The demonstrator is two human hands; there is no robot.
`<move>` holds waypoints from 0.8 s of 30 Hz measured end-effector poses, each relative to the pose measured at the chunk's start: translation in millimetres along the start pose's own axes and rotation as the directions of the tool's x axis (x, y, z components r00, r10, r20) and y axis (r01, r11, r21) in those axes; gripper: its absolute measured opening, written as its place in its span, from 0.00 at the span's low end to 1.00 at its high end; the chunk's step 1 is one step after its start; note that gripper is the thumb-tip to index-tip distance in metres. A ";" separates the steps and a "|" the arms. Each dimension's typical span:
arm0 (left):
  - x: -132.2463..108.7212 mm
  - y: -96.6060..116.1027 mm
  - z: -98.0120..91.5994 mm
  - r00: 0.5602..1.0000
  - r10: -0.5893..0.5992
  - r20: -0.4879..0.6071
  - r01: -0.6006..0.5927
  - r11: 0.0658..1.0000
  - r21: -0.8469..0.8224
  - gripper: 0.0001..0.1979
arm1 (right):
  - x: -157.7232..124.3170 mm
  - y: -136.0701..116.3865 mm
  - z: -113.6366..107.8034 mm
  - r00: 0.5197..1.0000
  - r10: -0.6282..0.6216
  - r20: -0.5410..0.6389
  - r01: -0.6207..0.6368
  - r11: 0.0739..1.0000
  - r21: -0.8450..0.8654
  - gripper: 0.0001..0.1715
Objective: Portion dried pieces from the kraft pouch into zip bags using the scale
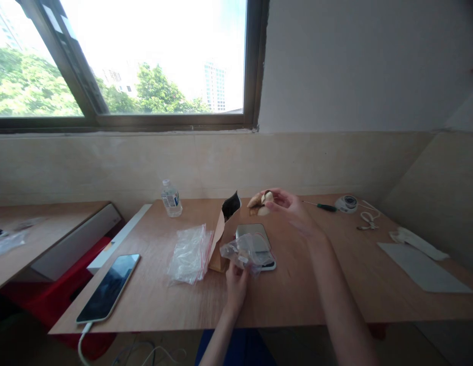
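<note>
At the near left edge of the wooden table (164, 305), one phone (109, 287) lies right at the rim, its cable dropping over the side. Farther back stands one water bottle (171, 198), with bare wood between the two. There are two clear bags. One flat bag (188, 254) lies against the single open brown pouch (223, 231). The other, a crumpled bag (246, 252), is gripped at its lower edge by your left hand (236, 284), fingers closed, over one scale (255, 234). Your right hand (290, 208), raised beyond the scale, pinches pale tan pieces (259, 201); their number cannot be told. To the far right lie one screwdriver (321, 206) and one tape roll (347, 203), with one grey sheet (423, 267) nearer the right edge. Open wood runs along the near edge on both sides of your arms.
</note>
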State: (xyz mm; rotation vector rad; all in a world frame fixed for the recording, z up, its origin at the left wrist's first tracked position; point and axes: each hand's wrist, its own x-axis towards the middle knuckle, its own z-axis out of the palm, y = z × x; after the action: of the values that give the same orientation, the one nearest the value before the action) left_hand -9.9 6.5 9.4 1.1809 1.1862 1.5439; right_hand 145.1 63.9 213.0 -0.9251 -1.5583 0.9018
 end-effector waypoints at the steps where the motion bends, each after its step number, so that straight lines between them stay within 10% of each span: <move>1: 0.3 -0.1 -0.1 1.000 0.001 -0.001 -0.001 1.000 0.000 0.17 | 7.2 -1.9 6.0 1.000 -0.019 0.008 0.019 1.000 0.006 0.23; 14: 1.4 -3.0 0.2 1.000 -0.009 0.014 0.009 1.000 0.003 0.18 | 51.8 22.0 41.1 0.926 -0.048 0.375 0.058 0.998 -0.016 0.27; 24: 2.2 -6.9 0.1 1.000 -0.003 0.023 0.003 1.000 0.003 0.18 | 58.6 29.8 41.7 0.964 -0.216 0.157 0.211 0.976 0.043 0.23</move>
State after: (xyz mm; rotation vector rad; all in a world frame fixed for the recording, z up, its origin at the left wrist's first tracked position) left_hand -9.8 10.0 3.0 1.1946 1.1752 1.5229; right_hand 99.1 125.9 203.1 -0.6630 -1.7424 0.8562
